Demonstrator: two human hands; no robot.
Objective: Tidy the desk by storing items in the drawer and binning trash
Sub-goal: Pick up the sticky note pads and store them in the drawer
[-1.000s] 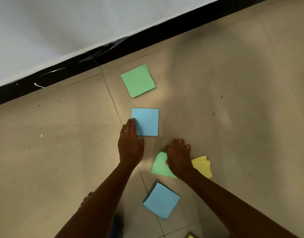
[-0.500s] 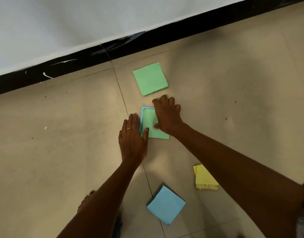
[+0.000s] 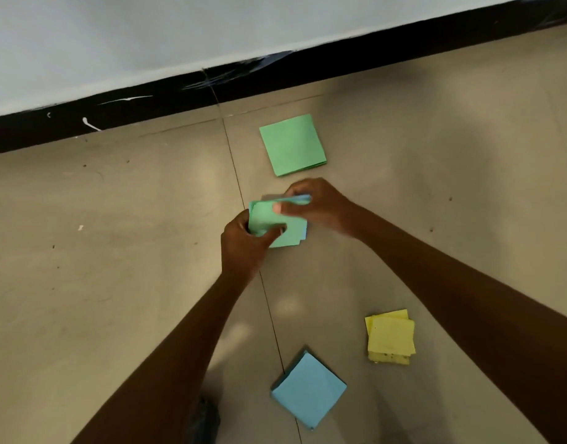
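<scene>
left hand (image 3: 242,248), right hand (image 3: 320,206) grip green-topped stack (image 3: 275,227) | flat

The floor (image 3: 99,283) carries all items. Its far edge is closed off by a black skirting strip (image 3: 147,100) and the wall above it. The left part of the floor is bare, giving open passage from the near edge to the skirting. Near the far edge a green paper stack (image 3: 291,144) lies flat. Just nearer than it, both hands occupy the centre: the left hand (image 3: 243,248) and the right hand (image 3: 320,206) grip a green-and-blue stack (image 3: 275,224); both forearms cross the near middle. Between the forearms, towards the near edge, lie a blue stack (image 3: 309,389) and a yellow stack (image 3: 391,336), apart from each other. The far right part of the floor is bare.
</scene>
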